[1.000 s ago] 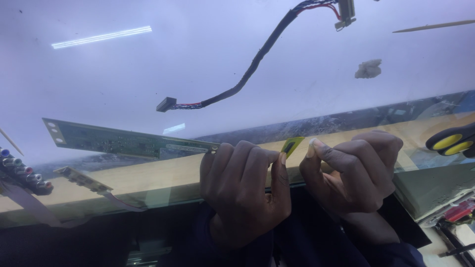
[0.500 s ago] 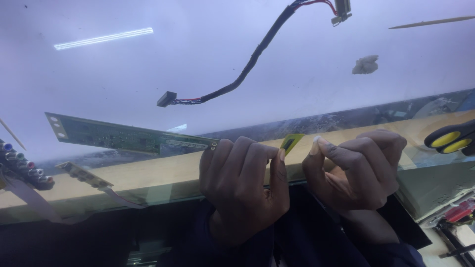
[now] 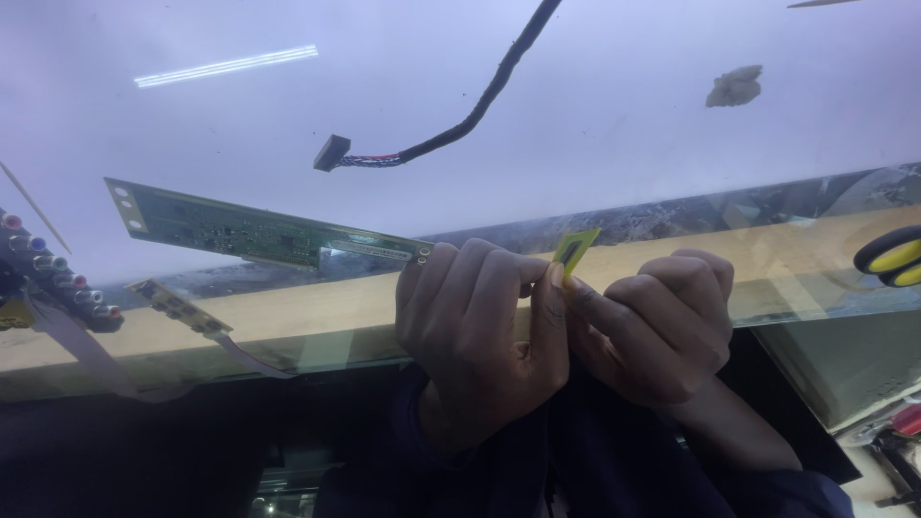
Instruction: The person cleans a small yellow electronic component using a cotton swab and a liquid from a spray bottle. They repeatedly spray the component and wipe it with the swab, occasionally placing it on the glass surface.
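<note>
black cable (image 3: 460,120) with connector, grey crumpled scrap (image 3: 735,86), yellow-and-black wheels (image 3: 890,257)

My left hand (image 3: 480,336) and right hand (image 3: 652,326) have closed in on each other and now touch at the fingertips, where a gap lay between them before. The small yellow-green tab (image 3: 574,251) pinched between them stands higher above my knuckles. The long green circuit board (image 3: 259,230) left of my left hand has tilted a little steeper.
</note>
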